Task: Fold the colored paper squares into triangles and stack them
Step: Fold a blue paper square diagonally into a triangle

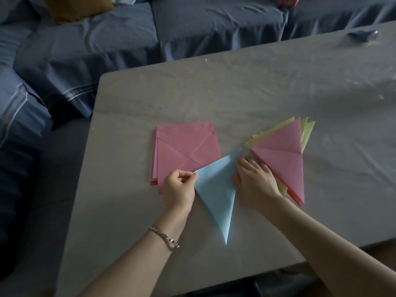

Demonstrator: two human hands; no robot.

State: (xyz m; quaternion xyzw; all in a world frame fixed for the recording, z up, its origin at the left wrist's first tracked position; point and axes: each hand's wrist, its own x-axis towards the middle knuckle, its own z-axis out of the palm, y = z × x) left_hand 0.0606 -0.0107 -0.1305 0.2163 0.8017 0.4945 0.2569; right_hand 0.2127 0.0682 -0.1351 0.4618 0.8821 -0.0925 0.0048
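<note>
A blue-covered sofa [192, 28] runs along the far and left sides of a grey table [235, 88]; a mustard cushion [77, 7] lies on the sofa at the upper left.

Toward the left edge of the table, about midway between its far and near edges, lies a stack of paper squares [184, 146]. Its top sheet is pink and creased along both diagonals.

To the right of the squares, well apart from them, lies a stack of folded triangles [285, 159], pink on top, with yellow and red edges fanned out beneath.

Between the two stacks, nearer the near edge, lies a light blue triangle [216, 194]. Its long point aims at the near edge, and its left corner overlaps the squares.

The left hand [179, 189] pinches that left corner between thumb and forefinger. The right hand [255, 185] lies flat, fingers straight and slightly spread, on the right edge of the blue triangle and against the near side of the triangle stack.

A metal bracelet [164, 235] circles the left wrist.

A small blue object [362, 36], blurred, sits at the far right corner.
</note>
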